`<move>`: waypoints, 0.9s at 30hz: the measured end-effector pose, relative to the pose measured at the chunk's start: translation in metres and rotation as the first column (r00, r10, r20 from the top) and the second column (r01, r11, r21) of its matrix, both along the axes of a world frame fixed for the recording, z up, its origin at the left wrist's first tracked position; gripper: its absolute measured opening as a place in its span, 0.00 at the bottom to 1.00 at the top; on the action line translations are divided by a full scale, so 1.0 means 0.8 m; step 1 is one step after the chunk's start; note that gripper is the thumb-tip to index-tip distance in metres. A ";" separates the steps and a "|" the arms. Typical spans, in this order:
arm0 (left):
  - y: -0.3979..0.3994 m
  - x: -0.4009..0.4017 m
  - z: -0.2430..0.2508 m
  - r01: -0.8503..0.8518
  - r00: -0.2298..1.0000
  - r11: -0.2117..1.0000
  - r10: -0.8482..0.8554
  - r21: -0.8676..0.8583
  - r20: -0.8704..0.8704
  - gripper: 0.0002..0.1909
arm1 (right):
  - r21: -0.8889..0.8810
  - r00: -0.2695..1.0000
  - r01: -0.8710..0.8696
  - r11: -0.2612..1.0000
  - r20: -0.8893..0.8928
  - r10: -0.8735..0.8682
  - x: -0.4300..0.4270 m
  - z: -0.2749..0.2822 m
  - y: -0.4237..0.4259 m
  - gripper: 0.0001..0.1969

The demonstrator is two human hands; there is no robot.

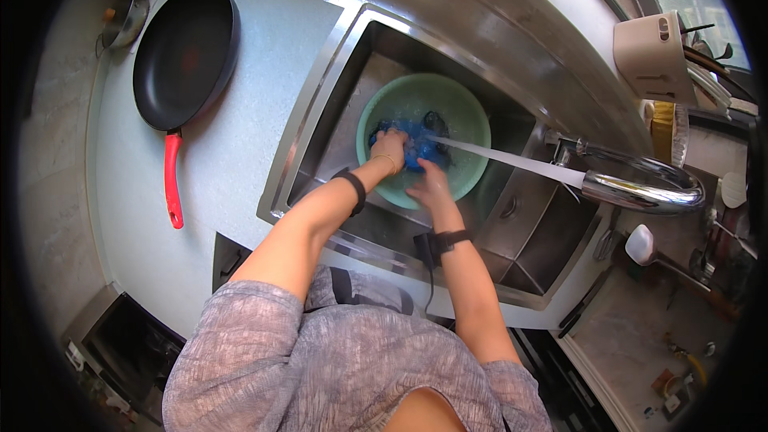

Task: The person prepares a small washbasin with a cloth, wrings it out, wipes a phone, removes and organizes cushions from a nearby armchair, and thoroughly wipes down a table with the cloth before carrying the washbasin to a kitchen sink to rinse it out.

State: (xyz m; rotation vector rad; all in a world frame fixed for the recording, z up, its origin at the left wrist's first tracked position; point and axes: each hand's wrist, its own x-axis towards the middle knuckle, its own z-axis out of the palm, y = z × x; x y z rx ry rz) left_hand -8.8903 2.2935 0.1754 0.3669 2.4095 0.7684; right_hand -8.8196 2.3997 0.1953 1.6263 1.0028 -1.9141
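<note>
A light green plastic basin point(366, 108) stands in the stainless steel sink point(351, 81). Blue fabric point(441, 153) with dark parts lies wet inside the basin, partly covered by my hands and splashing water. My left hand point(390, 145) is curled over the left part of the fabric and grips it. At the basin's near side, my right hand point(431, 183) has its fingers apart, close to the fabric's lower edge; whether the fingertips touch it is unclear. A stream of water point(504, 157) runs from the chrome faucet point(642, 192) onto the fabric.
Left of the sink, a black frying pan point(186, 60) with a red handle point(173, 180) rests on the pale countertop point(270, 30). A small metal pot point(126, 18) stands behind it. On the right are a utensil holder point(651, 57) and a white-headed spatula point(641, 246).
</note>
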 end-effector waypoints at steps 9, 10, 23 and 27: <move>-0.012 0.003 0.208 0.175 0.984 0.736 -0.099 0.654 -0.151 0.15 | -0.641 0.825 -0.054 0.766 -0.460 -0.327 -0.031 0.044 0.028 0.22; -0.011 0.007 0.216 0.172 0.984 0.737 -0.095 0.654 -0.153 0.15 | -0.640 0.826 -0.059 0.766 -0.462 -0.323 -0.031 0.042 0.026 0.22; 0.017 -0.019 0.099 -0.087 0.965 0.891 0.187 0.446 -0.185 0.08 | -0.009 0.883 0.292 0.957 -0.381 -0.273 -0.020 0.075 -0.005 0.16; 0.014 -0.037 0.060 -0.079 0.985 0.980 0.105 0.180 -0.139 0.13 | 0.135 0.871 0.238 0.962 -0.468 -0.150 -0.016 0.047 0.009 0.15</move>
